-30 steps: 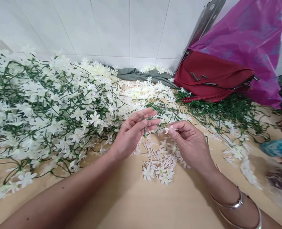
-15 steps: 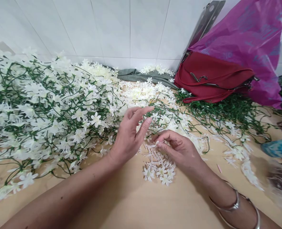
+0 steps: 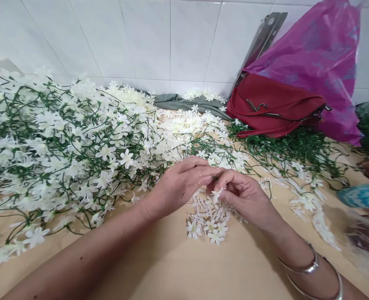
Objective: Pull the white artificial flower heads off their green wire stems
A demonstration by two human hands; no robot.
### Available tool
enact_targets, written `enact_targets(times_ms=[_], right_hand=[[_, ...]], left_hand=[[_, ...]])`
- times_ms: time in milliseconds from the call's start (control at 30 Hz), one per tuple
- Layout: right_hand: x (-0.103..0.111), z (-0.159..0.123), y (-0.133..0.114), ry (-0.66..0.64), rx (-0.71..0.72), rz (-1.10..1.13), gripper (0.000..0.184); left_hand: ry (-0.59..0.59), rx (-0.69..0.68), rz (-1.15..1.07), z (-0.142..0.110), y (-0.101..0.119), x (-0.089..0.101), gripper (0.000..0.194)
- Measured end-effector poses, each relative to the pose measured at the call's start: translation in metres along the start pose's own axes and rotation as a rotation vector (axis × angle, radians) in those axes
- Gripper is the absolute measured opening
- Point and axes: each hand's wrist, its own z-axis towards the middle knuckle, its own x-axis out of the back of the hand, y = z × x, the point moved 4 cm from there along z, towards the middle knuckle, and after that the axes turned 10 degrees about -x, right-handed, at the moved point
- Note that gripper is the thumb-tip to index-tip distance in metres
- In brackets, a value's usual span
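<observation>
My right hand [image 3: 245, 198] is closed, with a small white artificial flower [image 3: 216, 195] pinched between thumb and fingers. My left hand [image 3: 184, 183] reaches across to meet it, its fingers and thumb pressed together at the right fingertips. A speck of green shows between the two hands, but what the left fingers hold is hidden. Just below them on the tabletop lies a little heap of thin pale sticks [image 3: 200, 210], with several loose white flower heads [image 3: 211, 229] at its near edge.
A big pile of white flowers on green stems [image 3: 78, 137] fills the left. More loose petals [image 3: 187, 121] lie behind. At right are a red bag [image 3: 275, 104], a purple plastic bag [image 3: 315, 58], green stems [image 3: 290, 146] and a blue-and-white item [image 3: 362, 195]. A tiled wall [image 3: 147, 37] stands behind.
My left hand has gone from open with fingers raised to closed against the right fingertips. The flower in my right hand now faces the camera. The view has shifted slightly.
</observation>
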Motion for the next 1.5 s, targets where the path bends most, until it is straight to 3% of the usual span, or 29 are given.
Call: enact_targets(times_ms=[200,300,400,500,600,700,933,1267,1500], right_hand=[[0.010,0.001,0.003,-0.035,-0.020,0.112,0.019],[0.015,0.005,-0.001,0.015,-0.004,0.175,0.022],[0.018,0.009,-0.002,0.150,-0.004,0.198,0.023],[0.018,0.013,0.003,0.258,-0.052,0.173,0.029],[0.014,0.014,0.009,0.261,-0.099,0.171,0.032],[0.010,0.014,0.014,0.251,-0.135,0.178,0.028],[0.006,0.014,0.018,0.249,-0.171,0.206,0.031],[0.007,0.014,0.021,0.257,-0.173,0.223,0.027],[0.007,0.015,0.024,0.257,-0.234,0.254,0.031]], left_hand=[[-0.001,0.085,-0.125,0.005,-0.006,0.010,0.021],[0.092,0.292,-0.218,0.001,-0.014,0.012,0.018],[0.118,0.529,-0.452,-0.006,-0.023,0.003,0.026],[0.130,0.658,-0.641,-0.013,-0.029,-0.009,0.034],[0.139,0.729,-0.700,-0.019,-0.031,-0.017,0.041],[0.115,0.741,-0.696,-0.020,-0.029,-0.021,0.041],[0.121,0.633,-0.657,-0.014,-0.025,-0.019,0.019],[0.132,0.594,-0.631,-0.015,-0.026,-0.021,0.018],[0.147,0.676,-0.677,-0.019,-0.029,-0.025,0.023]])
